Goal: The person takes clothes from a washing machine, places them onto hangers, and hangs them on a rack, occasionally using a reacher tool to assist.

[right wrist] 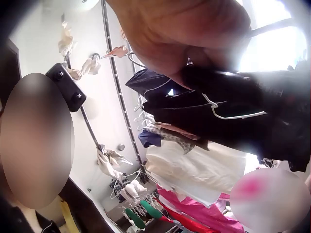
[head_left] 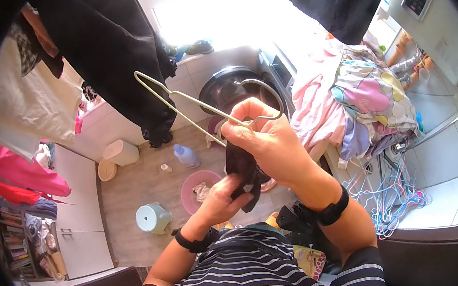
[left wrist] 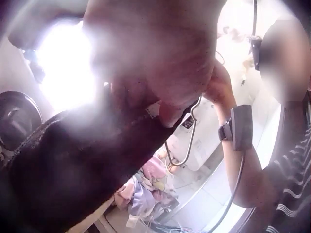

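Note:
In the head view my right hand (head_left: 267, 147) grips a pale wire clothes hanger (head_left: 199, 103) near its hook, and the hanger points out to the left. A black garment (head_left: 240, 161) hangs below the right hand, bunched. Lower down, my left hand (head_left: 219, 200) pinches the garment between thumb and fingers. The left wrist view shows the dark cloth (left wrist: 82, 165) stretched large below the left hand (left wrist: 150, 48), with the right hand (left wrist: 219, 85) beyond it near the wire. In the right wrist view the right hand (right wrist: 189, 34) hides part of the hanger.
Black clothing (head_left: 99, 45) hangs at the left, beside a white garment (head_left: 35, 100). A heap of laundry (head_left: 368, 96) lies at the right, above tangled coloured hangers (head_left: 390, 199). On the floor stand a pink basin (head_left: 185, 194), a stool (head_left: 153, 219) and a bluish bottle (head_left: 186, 156).

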The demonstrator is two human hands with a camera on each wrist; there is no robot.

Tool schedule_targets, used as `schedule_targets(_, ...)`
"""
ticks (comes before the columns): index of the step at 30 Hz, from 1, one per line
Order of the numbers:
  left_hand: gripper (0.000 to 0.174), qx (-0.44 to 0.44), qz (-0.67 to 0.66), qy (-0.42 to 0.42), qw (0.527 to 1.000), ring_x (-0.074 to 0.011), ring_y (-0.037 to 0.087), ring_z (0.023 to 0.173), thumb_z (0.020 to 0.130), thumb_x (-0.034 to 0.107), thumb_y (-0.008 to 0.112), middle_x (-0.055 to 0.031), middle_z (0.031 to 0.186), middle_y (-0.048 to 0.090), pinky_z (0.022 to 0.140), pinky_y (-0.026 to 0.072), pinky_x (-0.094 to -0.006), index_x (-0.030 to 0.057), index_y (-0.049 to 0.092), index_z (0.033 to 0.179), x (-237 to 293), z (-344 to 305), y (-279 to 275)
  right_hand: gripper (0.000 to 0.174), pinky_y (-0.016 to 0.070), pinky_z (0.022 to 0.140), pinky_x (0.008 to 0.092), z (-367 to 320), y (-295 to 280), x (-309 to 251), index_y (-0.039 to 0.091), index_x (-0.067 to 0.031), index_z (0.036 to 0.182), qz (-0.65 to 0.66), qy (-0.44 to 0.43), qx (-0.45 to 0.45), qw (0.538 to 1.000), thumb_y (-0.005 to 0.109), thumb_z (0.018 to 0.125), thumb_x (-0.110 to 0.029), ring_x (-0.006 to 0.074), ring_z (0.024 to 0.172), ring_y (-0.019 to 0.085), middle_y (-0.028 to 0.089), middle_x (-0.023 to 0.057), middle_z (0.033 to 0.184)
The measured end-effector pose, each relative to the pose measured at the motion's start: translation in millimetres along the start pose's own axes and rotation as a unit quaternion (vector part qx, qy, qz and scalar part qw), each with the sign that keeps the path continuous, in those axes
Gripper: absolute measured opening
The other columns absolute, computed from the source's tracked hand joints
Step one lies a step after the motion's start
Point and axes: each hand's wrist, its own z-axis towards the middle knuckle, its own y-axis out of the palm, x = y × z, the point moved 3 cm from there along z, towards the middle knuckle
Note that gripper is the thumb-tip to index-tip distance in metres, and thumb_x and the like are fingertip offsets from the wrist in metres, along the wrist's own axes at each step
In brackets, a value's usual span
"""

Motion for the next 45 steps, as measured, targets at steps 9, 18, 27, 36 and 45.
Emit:
schedule_targets(9,0.015,-0.028,-0.368,-0.192,0.909,-0.0069,0.057,0.076,0.092,0.011,0.062,0.0002,0.087,0.064,0.065,0.0464,-0.0239,-0.0023,0.064,0.098,-19.1,-28.7,-43.3,0.011,0.0338,0.048,0.0152,6.7,-72.9,16.8,0.056,-0.0094,0.095,-0.063,-0.053,0.183,0.98,0.065,0.09,-0.014,0.0,0.057,0.048,0.054,-0.0067,0.071)
schedule_targets(18,0.028,-0.051,-0.681,-0.199,0.703,-0.024,0.065,0.097,0.096,0.014,0.048,-0.0166,0.108,0.064,0.087,0.052,-0.0363,-0.0075,0.055,0.113,27.9,2.6,-64.9,0.031,0.0321,0.049,0.0155,-17.5,-78.9,56.7,0.056,-0.0068,0.11,0.206,0.044,0.122,0.97,0.057,0.094,-0.033,0.0035,0.053,0.044,0.053,-0.0045,0.072)
schedule_targets(27,0.026,0.001,-0.593,-0.26,0.763,-0.0207,0.066,0.086,0.091,0.009,0.048,-0.0149,0.1,0.066,0.079,0.0533,-0.0317,-0.0084,0.057,0.108,39.2,18.1,-91.7,0.031,0.0461,0.069,0.0223,-43.9,-45.2,63.0,0.063,-0.0024,0.112,-0.099,-0.042,0.0,0.994,0.069,0.086,-0.02,0.0083,0.077,0.056,0.059,0.0017,0.092)
schedule_targets(36,0.022,-0.053,-0.452,-0.32,0.831,-0.007,0.057,0.07,0.091,0.011,0.054,-0.0027,0.084,0.063,0.062,0.0443,-0.0201,-0.0059,0.062,0.102,51.2,14.7,-115.1,0.032,0.0388,0.064,0.0218,-39.8,-23.7,62.0,0.063,-0.002,0.104,-0.154,-0.096,-0.038,0.983,0.078,0.076,-0.009,0.0073,0.075,0.047,0.048,0.0056,0.105)
schedule_targets(45,0.023,-0.147,-0.273,-0.28,0.909,-0.0042,0.05,0.066,0.093,0.013,0.054,0.0014,0.076,0.061,0.059,0.0399,-0.0205,-0.0058,0.065,0.101,56.8,18.1,-131.0,0.031,0.0361,0.055,0.0169,-34.1,-19.6,60.2,0.062,-0.0024,0.101,-0.191,-0.119,-0.056,0.973,0.079,0.075,-0.004,0.0003,0.067,0.042,0.044,0.0017,0.105)
